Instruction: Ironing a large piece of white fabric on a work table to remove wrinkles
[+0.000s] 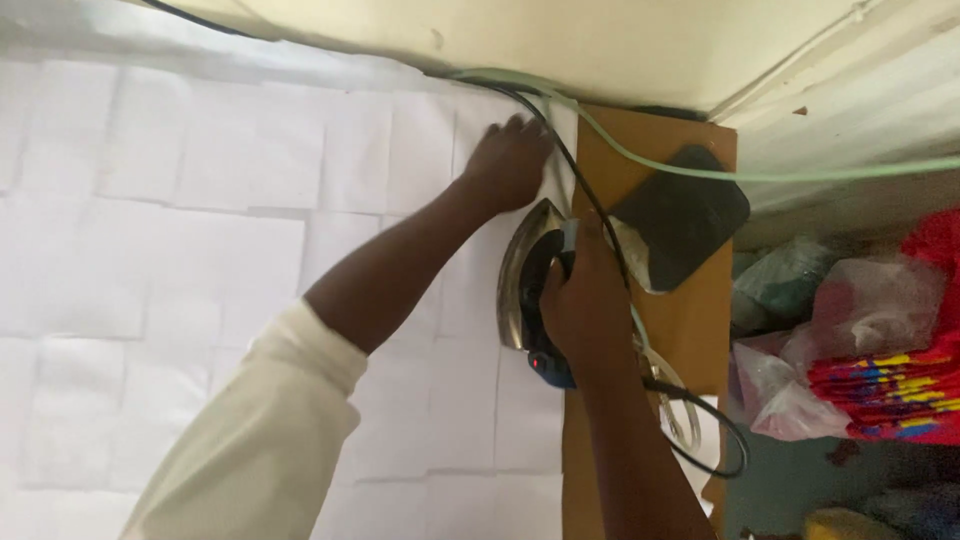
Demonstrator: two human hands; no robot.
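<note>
My right hand (580, 300) grips the dark handle of a clothes iron (522, 280) with a shiny metal sole and a blue rear part. The iron stands tilted on its side at the right edge of a white creased cloth (200, 250). My left hand (510, 160) lies flat on the cloth just beyond the iron's tip, fingers spread near the far edge. A black cord (590, 195) runs from the iron past my left hand toward the wall and loops below my right wrist.
A brown board (690, 320) lies right of the cloth, carrying a dark scorched pad (685, 215). A pale green cable (800, 172) crosses above it. Bags and bright folded fabric (890, 390) pile up at the far right. A cream wall (600, 40) borders the far side.
</note>
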